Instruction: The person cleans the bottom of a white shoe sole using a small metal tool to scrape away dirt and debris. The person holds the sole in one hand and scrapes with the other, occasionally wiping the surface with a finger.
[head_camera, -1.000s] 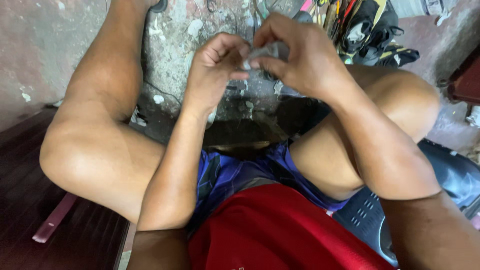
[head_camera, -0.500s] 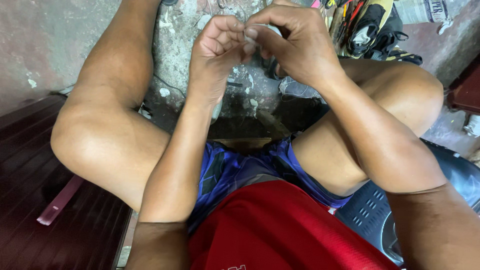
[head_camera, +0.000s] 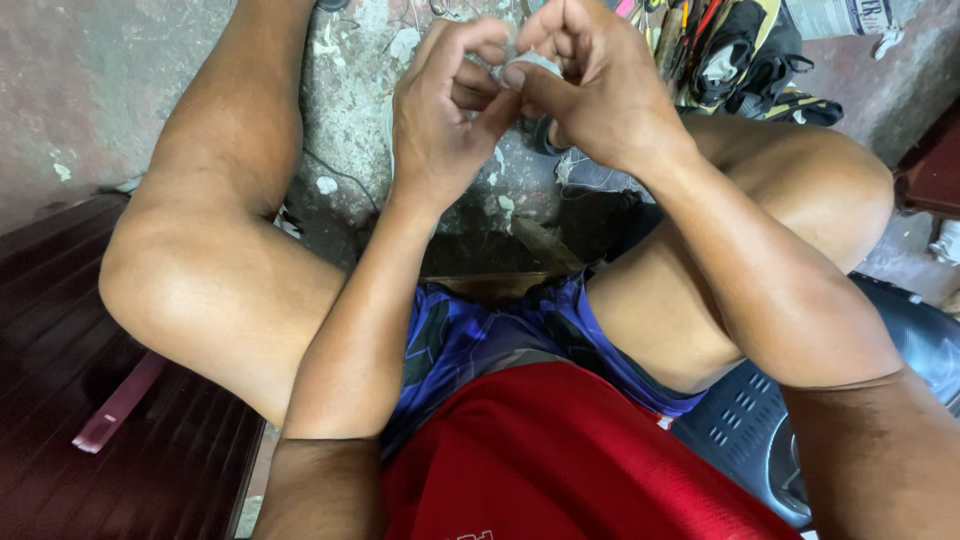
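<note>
A small pale grey object (head_camera: 528, 64), mostly hidden and too covered to identify, sits pinched between both hands at the far centre, above the cracked concrete floor (head_camera: 345, 120). The left hand (head_camera: 445, 115) curls its fingertips against it; the right hand (head_camera: 590, 85) grips it with thumb and fingers. Far right lies a heap of tools (head_camera: 735, 50). Near left is a dark red slatted surface (head_camera: 60, 370).

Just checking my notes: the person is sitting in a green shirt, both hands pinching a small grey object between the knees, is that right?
Not quite. The head view shows a red shirt, not green. The left hand and right hand do pinch the small grey object between the knees.
</note>
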